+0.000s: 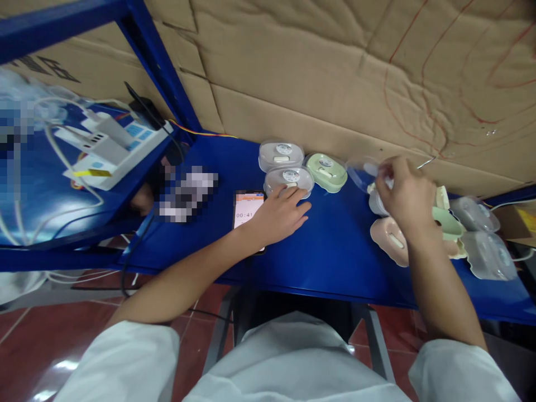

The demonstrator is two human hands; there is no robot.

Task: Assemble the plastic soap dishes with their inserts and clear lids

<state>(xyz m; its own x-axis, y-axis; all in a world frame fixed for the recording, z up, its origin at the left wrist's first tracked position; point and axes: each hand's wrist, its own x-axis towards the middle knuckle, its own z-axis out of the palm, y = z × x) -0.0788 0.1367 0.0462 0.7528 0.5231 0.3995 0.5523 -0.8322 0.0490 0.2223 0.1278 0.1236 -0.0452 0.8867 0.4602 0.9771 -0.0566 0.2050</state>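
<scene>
My left hand (285, 215) is palm down, fingers stretched and slightly apart, with its fingertips at the near edge of a clear-lidded oval box (288, 177). Behind that box is a second clear-lidded box (281, 155), and to its right a green box with a clear lid (326, 172). Over on the right, my right hand (404, 192) has its fingers curled together above a white round item (377, 204). What its fingertips hold is hidden. A pink box part (389, 240) lies just below that hand.
A phone with a running timer (243, 209) lies beside my left forearm. Green shells (450, 223) and clear lids (489, 254) are piled at the right. A power strip with chargers and cables (125, 148) stands at the left. Cardboard (301, 78) walls the back.
</scene>
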